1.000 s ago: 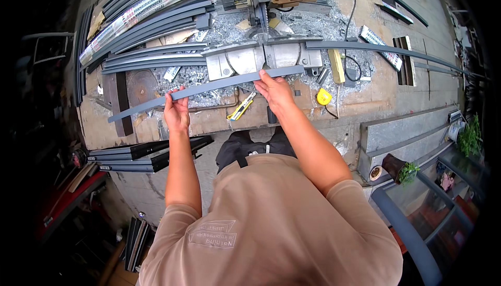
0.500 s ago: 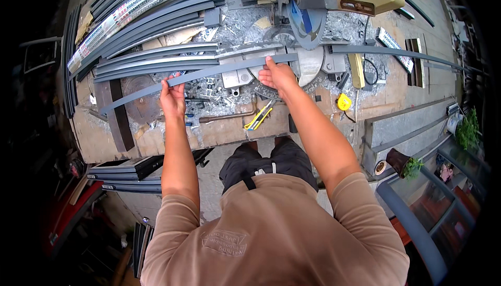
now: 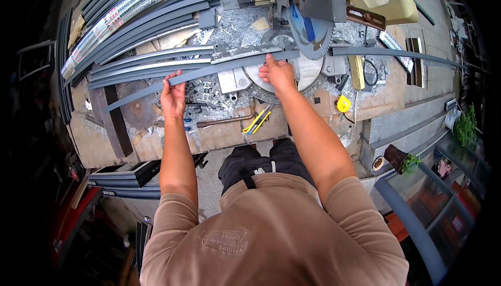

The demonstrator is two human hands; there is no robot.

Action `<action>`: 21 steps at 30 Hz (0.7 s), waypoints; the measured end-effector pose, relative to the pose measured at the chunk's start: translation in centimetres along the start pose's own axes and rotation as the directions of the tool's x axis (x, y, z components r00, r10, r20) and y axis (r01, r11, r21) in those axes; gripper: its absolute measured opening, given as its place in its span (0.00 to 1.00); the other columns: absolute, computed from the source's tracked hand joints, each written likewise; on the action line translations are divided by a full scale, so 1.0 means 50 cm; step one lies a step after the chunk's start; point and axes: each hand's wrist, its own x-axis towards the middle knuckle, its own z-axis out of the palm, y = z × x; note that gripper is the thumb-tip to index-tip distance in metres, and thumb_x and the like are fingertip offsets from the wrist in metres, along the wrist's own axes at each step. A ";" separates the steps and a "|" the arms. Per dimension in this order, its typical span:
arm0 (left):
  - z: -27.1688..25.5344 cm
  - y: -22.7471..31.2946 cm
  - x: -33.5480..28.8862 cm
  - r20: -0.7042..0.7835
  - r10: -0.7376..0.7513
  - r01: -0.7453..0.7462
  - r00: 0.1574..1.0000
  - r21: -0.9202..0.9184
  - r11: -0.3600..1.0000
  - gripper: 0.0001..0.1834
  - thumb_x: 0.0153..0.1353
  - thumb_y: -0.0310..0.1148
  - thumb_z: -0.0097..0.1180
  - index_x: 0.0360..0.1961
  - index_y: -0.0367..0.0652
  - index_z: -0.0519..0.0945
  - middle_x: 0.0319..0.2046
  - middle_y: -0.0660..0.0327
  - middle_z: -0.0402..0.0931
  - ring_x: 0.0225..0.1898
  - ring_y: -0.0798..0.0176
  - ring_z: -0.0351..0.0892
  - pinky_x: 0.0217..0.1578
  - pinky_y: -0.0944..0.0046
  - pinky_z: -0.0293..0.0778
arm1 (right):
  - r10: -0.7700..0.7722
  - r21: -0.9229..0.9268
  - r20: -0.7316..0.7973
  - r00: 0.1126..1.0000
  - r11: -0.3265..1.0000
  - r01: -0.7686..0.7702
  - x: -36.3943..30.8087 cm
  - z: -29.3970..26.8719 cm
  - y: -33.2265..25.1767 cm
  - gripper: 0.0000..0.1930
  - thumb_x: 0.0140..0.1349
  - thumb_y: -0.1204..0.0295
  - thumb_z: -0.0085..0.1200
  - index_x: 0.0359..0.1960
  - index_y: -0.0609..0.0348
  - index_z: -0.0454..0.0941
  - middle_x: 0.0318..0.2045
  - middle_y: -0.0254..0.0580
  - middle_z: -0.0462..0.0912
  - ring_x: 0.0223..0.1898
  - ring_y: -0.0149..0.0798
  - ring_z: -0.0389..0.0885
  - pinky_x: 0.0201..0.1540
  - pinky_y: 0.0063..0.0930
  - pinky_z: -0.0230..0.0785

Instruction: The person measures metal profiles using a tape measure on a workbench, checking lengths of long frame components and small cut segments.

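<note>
A long, thin grey metal strip (image 3: 219,67) runs across the bench between my two hands. My left hand (image 3: 174,97) grips it left of its middle, thumb and fingers closed around it. Closer to its right end, my right hand (image 3: 277,74) pinches it, thumb on top and fingers curled below. The right end lies over the metal base of a mitre saw (image 3: 305,69), against the fence (image 3: 248,53). Just above and right of that end is the round saw blade (image 3: 312,32). The strip's left end reaches over a dark block (image 3: 116,124).
Grey profiles (image 3: 156,30) and wrapped lengths (image 3: 130,14) are stacked at the back left. A yellow utility knife (image 3: 257,121), a rusty bar (image 3: 224,121) and a yellow tape measure (image 3: 343,103) lie near the front edge. Metal shavings cover much of the bench. Another profile (image 3: 386,52) extends right.
The strip has shifted slightly to the right and up against the saw's fence, with both hands still holding it. The view has moved a little.
</note>
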 end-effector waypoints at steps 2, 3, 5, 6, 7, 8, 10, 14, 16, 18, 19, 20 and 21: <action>0.018 0.010 -0.016 -0.034 -0.038 0.042 0.999 0.105 0.994 0.21 0.88 0.41 0.50 0.68 0.35 0.70 0.73 0.40 0.75 0.75 0.35 0.77 0.79 0.31 0.73 | 0.004 0.005 -0.016 1.000 1.000 -0.004 0.007 -0.001 0.006 0.25 0.82 0.51 0.63 0.49 0.69 0.85 0.38 0.46 0.93 0.33 0.34 0.92 0.31 0.23 0.80; 0.022 0.016 -0.030 -0.083 -0.076 0.088 0.994 0.156 0.984 0.22 0.89 0.42 0.50 0.69 0.34 0.69 0.72 0.39 0.76 0.73 0.36 0.79 0.74 0.36 0.79 | 0.008 0.014 -0.015 1.000 1.000 -0.008 0.007 0.001 0.008 0.26 0.81 0.51 0.63 0.49 0.69 0.86 0.38 0.46 0.93 0.33 0.35 0.92 0.31 0.23 0.80; 0.064 0.016 -0.079 -0.281 -0.082 0.220 0.956 0.505 0.834 0.21 0.87 0.42 0.53 0.67 0.34 0.72 0.64 0.42 0.82 0.64 0.41 0.86 0.62 0.42 0.86 | 0.009 0.027 -0.021 1.000 1.000 -0.008 0.012 -0.002 0.013 0.26 0.81 0.51 0.63 0.48 0.70 0.86 0.38 0.46 0.93 0.33 0.35 0.93 0.31 0.23 0.79; 0.084 0.002 -0.108 -0.263 0.053 0.166 0.963 0.741 0.650 0.21 0.86 0.41 0.54 0.66 0.34 0.74 0.59 0.46 0.84 0.56 0.45 0.88 0.56 0.46 0.86 | 0.010 0.052 -0.033 0.999 0.999 -0.008 0.010 0.000 0.012 0.24 0.81 0.53 0.64 0.45 0.70 0.84 0.36 0.50 0.93 0.31 0.37 0.94 0.32 0.26 0.80; 0.102 -0.020 -0.142 -0.210 0.175 0.125 0.962 0.907 0.401 0.20 0.84 0.39 0.56 0.64 0.34 0.76 0.54 0.50 0.87 0.47 0.50 0.89 0.49 0.50 0.86 | 0.012 0.052 -0.027 1.000 0.999 -0.010 0.011 0.001 0.012 0.24 0.81 0.53 0.64 0.45 0.69 0.84 0.36 0.50 0.93 0.31 0.37 0.94 0.32 0.26 0.80; 0.147 -0.035 -0.186 0.110 0.364 -0.092 0.925 0.993 -0.068 0.18 0.78 0.36 0.62 0.60 0.34 0.80 0.45 0.54 0.85 0.43 0.52 0.85 0.49 0.51 0.82 | 0.013 0.057 -0.033 0.999 0.998 -0.011 0.014 -0.003 0.014 0.24 0.81 0.53 0.65 0.45 0.69 0.84 0.36 0.50 0.94 0.31 0.38 0.94 0.32 0.26 0.80; 0.229 -0.053 -0.225 0.504 0.263 -0.355 0.823 0.817 -0.455 0.21 0.70 0.35 0.70 0.59 0.35 0.82 0.48 0.49 0.83 0.55 0.44 0.82 0.61 0.46 0.75 | 0.008 0.052 -0.033 0.999 0.999 -0.006 0.013 -0.003 0.013 0.24 0.80 0.53 0.65 0.45 0.69 0.84 0.36 0.50 0.93 0.31 0.38 0.94 0.32 0.27 0.80; 0.309 -0.071 -0.187 0.741 -0.079 -0.600 0.667 0.471 -0.646 0.24 0.71 0.43 0.71 0.57 0.35 0.83 0.53 0.44 0.82 0.61 0.37 0.80 0.72 0.38 0.70 | 0.008 0.025 -0.005 1.000 1.000 -0.008 0.008 -0.004 0.009 0.25 0.81 0.51 0.64 0.49 0.69 0.85 0.39 0.47 0.94 0.34 0.36 0.94 0.33 0.24 0.80; 0.317 -0.074 -0.149 0.741 -0.165 -0.618 0.651 0.392 -0.681 0.27 0.73 0.49 0.68 0.57 0.34 0.83 0.53 0.43 0.81 0.61 0.36 0.79 0.75 0.35 0.67 | 0.012 0.028 -0.019 1.000 1.000 -0.011 0.006 0.002 0.009 0.25 0.81 0.52 0.64 0.49 0.69 0.85 0.39 0.47 0.94 0.34 0.37 0.94 0.33 0.24 0.80; 0.311 -0.069 -0.110 0.651 -0.296 -0.611 0.699 0.328 -0.720 0.32 0.76 0.57 0.62 0.56 0.32 0.84 0.55 0.40 0.82 0.62 0.35 0.79 0.75 0.35 0.66 | 0.002 0.033 -0.015 1.000 0.999 -0.001 0.006 0.002 0.008 0.24 0.81 0.52 0.64 0.48 0.69 0.85 0.39 0.47 0.94 0.34 0.37 0.94 0.33 0.24 0.80; 0.323 -0.070 -0.101 0.539 -0.348 -0.598 0.767 0.403 -0.693 0.33 0.77 0.58 0.61 0.56 0.32 0.84 0.56 0.39 0.82 0.63 0.34 0.80 0.76 0.35 0.66 | -0.002 0.041 -0.017 1.000 0.999 0.003 0.006 0.000 0.008 0.24 0.81 0.52 0.64 0.48 0.69 0.85 0.39 0.47 0.94 0.34 0.37 0.94 0.33 0.24 0.80; 0.335 -0.070 -0.093 0.417 -0.401 -0.572 0.816 0.475 -0.669 0.34 0.77 0.58 0.60 0.56 0.31 0.84 0.57 0.38 0.82 0.63 0.34 0.80 0.76 0.36 0.66 | 0.000 0.048 -0.024 1.000 0.999 0.002 0.006 -0.002 0.009 0.24 0.81 0.52 0.64 0.48 0.68 0.85 0.39 0.47 0.94 0.34 0.37 0.94 0.33 0.24 0.81; 0.346 -0.068 -0.090 0.286 -0.452 -0.531 0.845 0.542 -0.651 0.34 0.78 0.59 0.60 0.56 0.31 0.84 0.59 0.37 0.82 0.64 0.34 0.80 0.76 0.36 0.66 | -0.001 0.047 -0.032 1.000 0.999 0.002 0.007 -0.013 0.008 0.24 0.81 0.52 0.64 0.48 0.68 0.85 0.39 0.47 0.94 0.34 0.37 0.94 0.33 0.24 0.81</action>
